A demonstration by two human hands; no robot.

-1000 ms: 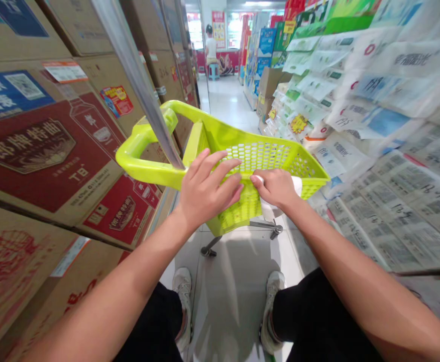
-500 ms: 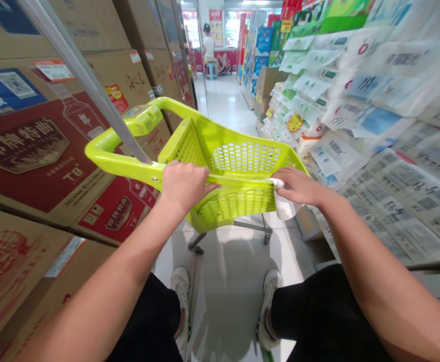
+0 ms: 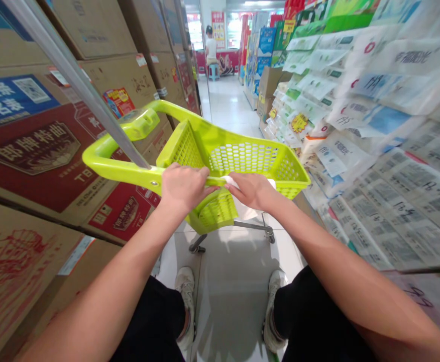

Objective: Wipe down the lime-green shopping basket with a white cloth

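Observation:
A lime-green shopping cart (image 3: 295, 176) stands side-on before me, its long rim running left to right. My left hand (image 3: 184, 186) is closed over the near rim, close to where a grey metal pole (image 3: 103, 113) meets the cart. Beside it, my right hand (image 3: 252, 190) presses a white cloth (image 3: 247, 211) on the same rim; the fingers are folded over the edge. Part of the cloth hangs down outside the basket wall, and the rest is hidden under the hand. The cart's handle loop (image 3: 95, 156) juts out at the left.
Stacked cardboard cartons (image 3: 35, 151) rise close on the left. Packs of tissue (image 3: 355, 110) fill the right side. An open carton (image 3: 268, 83) sits farther along the aisle. At the far end a person (image 3: 211, 48) sits on a blue stool (image 3: 213, 72). My shoes (image 3: 185, 291) are on the tiled floor (image 3: 229, 281).
My right hand has slid left along the rim with the white cloth, from near the right corner to beside my left hand. My left hand keeps its grip.

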